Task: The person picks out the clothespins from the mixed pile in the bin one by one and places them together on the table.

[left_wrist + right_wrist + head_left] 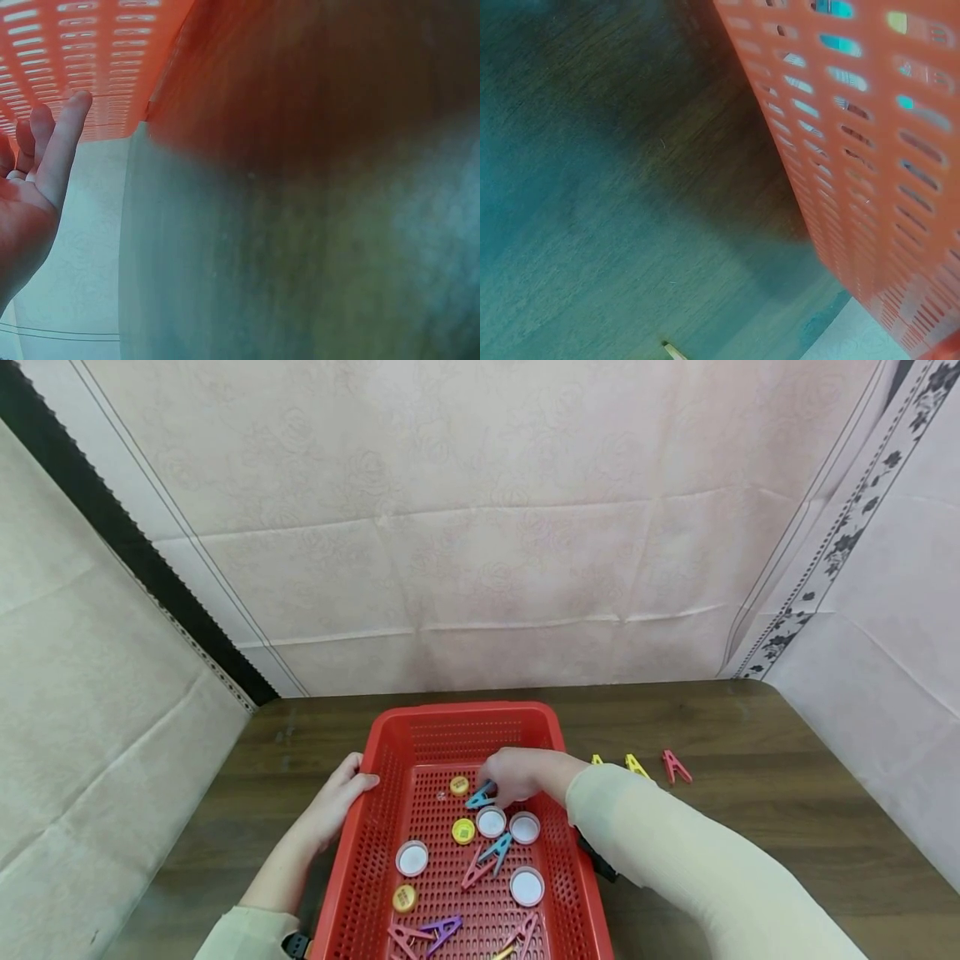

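Note:
A red perforated plastic basket stands on the table. My left hand holds its left rim, thumb over the edge; the left wrist view shows fingers against the outer wall. Inside the basket, my right hand reaches down with curled fingers and pinches a blue clothespin, partly covered by the fingertips. Just below it lie white round caps and a yellow round cap. Another blue clothespin overlaps a pink clothespin. The right wrist view shows the basket's side wall, not the hand.
Nearer me in the basket are a purple clothespin, pink clothespins and more caps. On the wooden table, right of the basket, lie yellow clothespins and a red-pink clothespin. Pale cloth hangs behind.

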Tool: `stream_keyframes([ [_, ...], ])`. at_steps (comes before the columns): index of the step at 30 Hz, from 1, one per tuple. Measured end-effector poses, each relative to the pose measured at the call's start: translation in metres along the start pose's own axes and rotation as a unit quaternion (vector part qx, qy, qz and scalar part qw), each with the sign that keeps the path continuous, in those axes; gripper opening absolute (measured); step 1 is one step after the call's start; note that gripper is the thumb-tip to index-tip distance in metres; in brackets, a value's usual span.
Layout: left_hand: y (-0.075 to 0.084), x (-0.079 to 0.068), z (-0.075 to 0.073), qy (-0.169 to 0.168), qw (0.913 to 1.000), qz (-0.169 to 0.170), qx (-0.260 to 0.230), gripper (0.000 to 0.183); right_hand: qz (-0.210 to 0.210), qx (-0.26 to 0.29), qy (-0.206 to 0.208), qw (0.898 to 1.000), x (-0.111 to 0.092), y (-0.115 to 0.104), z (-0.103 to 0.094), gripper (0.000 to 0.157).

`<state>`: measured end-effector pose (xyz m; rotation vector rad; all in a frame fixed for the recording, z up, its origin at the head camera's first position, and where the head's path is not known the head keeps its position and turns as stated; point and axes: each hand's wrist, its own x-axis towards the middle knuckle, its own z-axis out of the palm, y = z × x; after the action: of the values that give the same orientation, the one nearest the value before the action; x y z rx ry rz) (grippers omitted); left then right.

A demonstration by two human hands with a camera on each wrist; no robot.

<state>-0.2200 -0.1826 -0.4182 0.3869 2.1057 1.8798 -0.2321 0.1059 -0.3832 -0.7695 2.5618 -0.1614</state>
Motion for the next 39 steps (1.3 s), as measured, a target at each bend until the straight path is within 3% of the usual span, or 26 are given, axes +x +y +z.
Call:
stream_keyframes([
  [13,0.001,-0.002,-0.001,-0.003,1.0000,0.000,0.004,0.027,-0.022,0.016,-0.001,1.000,0.000,-0.001,-0.004,0.023],
  [23,0.002,-0.001,0.000,-0.002,1.0000,-0.002,0.002,0.026,-0.031,0.052,0.032,0.998,-0.005,0.000,-0.008,0.024],
  [31,0.001,-0.001,0.000,-0.006,1.0000,-0.002,-0.005,0.026,-0.084,0.068,0.080,0.991,-0.009,0.000,-0.011,0.027],
  [39,0.000,0.000,0.000,-0.007,1.0000,-0.003,-0.006,0.026,-0.090,0.074,0.085,0.990,-0.009,0.002,-0.009,0.027],
])
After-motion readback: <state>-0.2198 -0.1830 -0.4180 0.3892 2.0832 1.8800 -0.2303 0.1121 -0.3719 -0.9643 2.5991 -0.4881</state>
